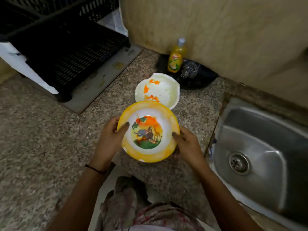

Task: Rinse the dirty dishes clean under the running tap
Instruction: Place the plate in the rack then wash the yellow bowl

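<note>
The left hand [109, 139] grips the left rim of the bowl [147, 130], thumb curled over the edge. The right hand [188, 144] grips the right rim, thumb on top and fingers underneath. The bowl, yellow-rimmed with an animal picture, sits at the centre of the frame above the counter [41, 130]. Just above it lies a white plate [160, 90] with orange smears, its lower edge hidden by the bowl. Higher up stand a yellow bottle [176, 57] and a steel scrubber [189, 70]. The sink [250, 124] is at the right and a black crate [66, 47] at the upper left.
</note>
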